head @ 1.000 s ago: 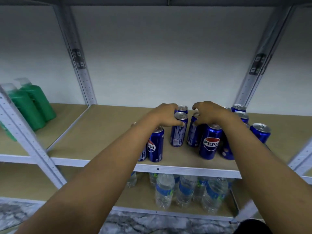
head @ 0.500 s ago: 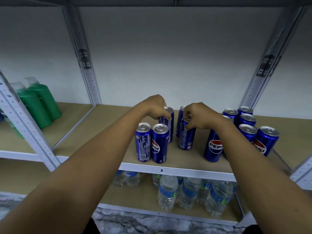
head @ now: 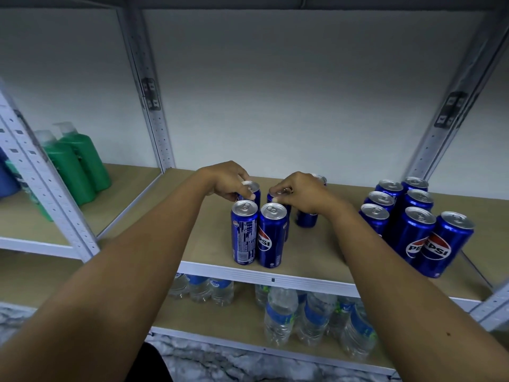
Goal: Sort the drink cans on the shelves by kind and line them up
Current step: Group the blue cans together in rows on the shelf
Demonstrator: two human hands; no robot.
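On the far-left shelf bay, two green bottles (head: 80, 164) with pale caps are seen standing side by side, with a blue container (head: 7, 180) partly cut off at the frame's left edge. In the middle bay, two slim blue cans (head: 257, 234) are stood touching at the near edge of the shelf board (head: 316, 252). Just behind them, a third can (head: 252, 188) is pinched at its rim by the curled fingers of the left hand (head: 225, 180), and a fourth can (head: 278, 198) is pinched at its top by the right hand (head: 300, 193). One more can (head: 307, 217) is largely hidden behind that hand. To the right, well apart, a cluster of blue cans (head: 413, 216) is grouped in close rows. On the lower shelf, clear water bottles (head: 281, 315) with blue labels are stored.
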